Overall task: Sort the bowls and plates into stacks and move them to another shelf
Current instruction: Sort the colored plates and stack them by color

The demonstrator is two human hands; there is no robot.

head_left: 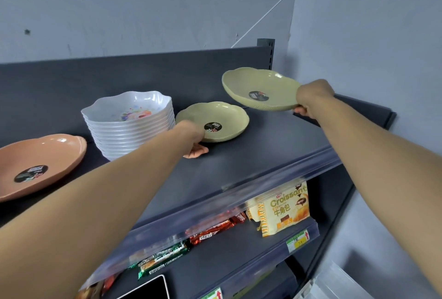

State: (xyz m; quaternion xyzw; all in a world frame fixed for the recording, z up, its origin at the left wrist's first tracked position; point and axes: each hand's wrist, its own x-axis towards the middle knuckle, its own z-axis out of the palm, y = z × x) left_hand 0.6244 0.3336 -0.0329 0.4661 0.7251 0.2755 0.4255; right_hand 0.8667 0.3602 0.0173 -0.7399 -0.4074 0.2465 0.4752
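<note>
Stacking greens: right hand [313, 100] pinches raised green plate [258, 86], left hand [193, 141] grips second green plate [220, 117] beside bowl stack [129, 126]; next, align rims.

**Two bare arms and their grips**

The left forearm [102, 203] is bare along its whole visible length, smooth, broad close to the camera and narrowing to the wrist. The right forearm [382, 167] is bare in the same way, with the same taper. The left grip [192, 139] shows its rounded back and one digit [198, 151] under it; the right grip [314, 98] shows its knuckled back and one digit's tip [299, 110]. The remaining fingers are hidden.
</note>
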